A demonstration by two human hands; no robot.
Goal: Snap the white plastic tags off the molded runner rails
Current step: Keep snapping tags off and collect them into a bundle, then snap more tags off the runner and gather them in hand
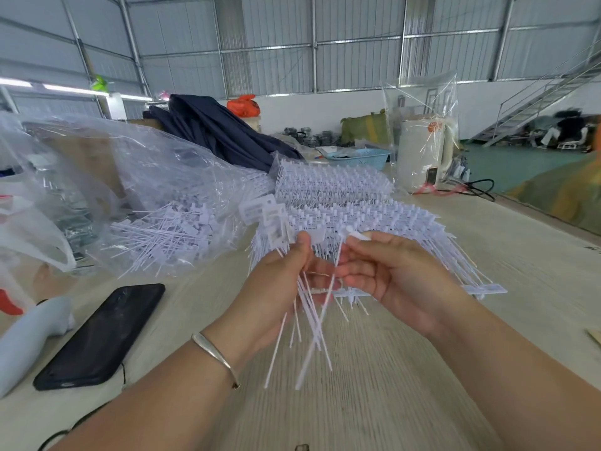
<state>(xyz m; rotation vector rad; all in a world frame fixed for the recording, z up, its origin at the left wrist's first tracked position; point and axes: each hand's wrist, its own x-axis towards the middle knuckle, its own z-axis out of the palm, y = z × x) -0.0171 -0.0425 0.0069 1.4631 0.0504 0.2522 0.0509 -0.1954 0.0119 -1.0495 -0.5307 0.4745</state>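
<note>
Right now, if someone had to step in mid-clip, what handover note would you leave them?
Left hand: grips a bundle of loose white plastic tags, their thin tails hanging down.
Right hand: pinches a single white tag at its head, next to the bundle.
Stacked white molded runner rails, tags still attached, lie on the pale wooden table behind the hands.
Done: loose tags lie heaped in the clear plastic bag on the left.
Left: the rail stacks remain to strip.

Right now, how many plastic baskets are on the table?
1: a light blue perforated plastic basket at the table's far end, behind the stacked runner rails. Others may be hidden behind the clutter.
</note>
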